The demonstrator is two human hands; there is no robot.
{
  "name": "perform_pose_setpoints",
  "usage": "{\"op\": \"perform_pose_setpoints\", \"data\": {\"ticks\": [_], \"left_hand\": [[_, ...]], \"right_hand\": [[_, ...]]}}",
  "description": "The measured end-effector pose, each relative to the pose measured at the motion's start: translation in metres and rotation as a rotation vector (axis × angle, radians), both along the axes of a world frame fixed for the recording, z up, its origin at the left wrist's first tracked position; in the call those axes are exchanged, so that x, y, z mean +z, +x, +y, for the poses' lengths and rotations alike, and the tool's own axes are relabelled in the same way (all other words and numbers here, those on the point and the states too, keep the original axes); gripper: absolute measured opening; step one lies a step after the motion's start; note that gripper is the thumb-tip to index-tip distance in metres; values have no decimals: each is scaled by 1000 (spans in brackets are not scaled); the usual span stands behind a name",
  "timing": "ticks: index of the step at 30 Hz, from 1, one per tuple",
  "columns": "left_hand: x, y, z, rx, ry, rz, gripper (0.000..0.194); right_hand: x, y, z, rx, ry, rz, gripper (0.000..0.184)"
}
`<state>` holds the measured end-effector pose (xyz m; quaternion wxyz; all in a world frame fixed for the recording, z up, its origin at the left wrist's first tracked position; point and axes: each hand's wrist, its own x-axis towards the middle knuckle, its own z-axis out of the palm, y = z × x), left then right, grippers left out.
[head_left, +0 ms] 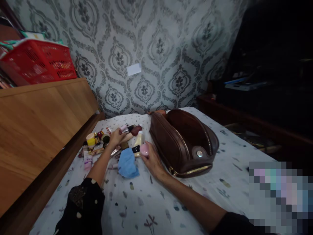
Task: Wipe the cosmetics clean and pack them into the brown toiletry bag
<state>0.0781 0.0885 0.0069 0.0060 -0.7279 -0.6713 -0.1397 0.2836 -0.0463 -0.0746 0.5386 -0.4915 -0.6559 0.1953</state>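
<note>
My left hand (116,137) is down among a pile of cosmetics, fingers drawn together at a pale pink tube (124,127); what they grip is too small to make out. Closed around a round pink container (144,149) is my right hand (154,161), just left of the bag. A light blue cloth (128,163) lies in front of the pile. Beside it are a cream tube (139,138), a dark red item (136,130), a yellow jar (91,142) and a small pink-purple bottle (88,162). The brown toiletry bag (181,143) stands with its top unzipped.
Everything lies on a white patterned sheet (146,202). At left a wooden headboard (49,111) rises, with a red basket (49,62) on top. Patterned wallpaper (158,49) covers the wall behind. Dark furniture stands at right, and a blurred-out patch (278,192) fills the lower right.
</note>
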Motion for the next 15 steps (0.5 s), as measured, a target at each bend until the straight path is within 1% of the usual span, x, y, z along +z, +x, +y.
{"op": "perform_pose_setpoints", "data": {"ticks": [3, 6, 8, 11, 13, 15], "left_hand": [[1, 0, -4, -59, 48, -15, 22], [5, 8, -12, -114, 127, 2, 26], [7, 19, -16, -162, 155, 26, 27], [4, 42, -15, -235, 137, 57, 23], [-1, 56, -13, -245, 109, 64, 28], [-7, 66, -10, -219, 80, 56, 36]], "right_hand": [[0, 1, 0, -18, 11, -4, 58], [0, 3, 0, -24, 44, -17, 56], [-1, 4, 1, -22, 59, -26, 56], [-3, 5, 4, -12, 68, -30, 58], [-5, 5, 6, 2, 70, -37, 59], [-7, 5, 7, 6, 75, -40, 60]]}}
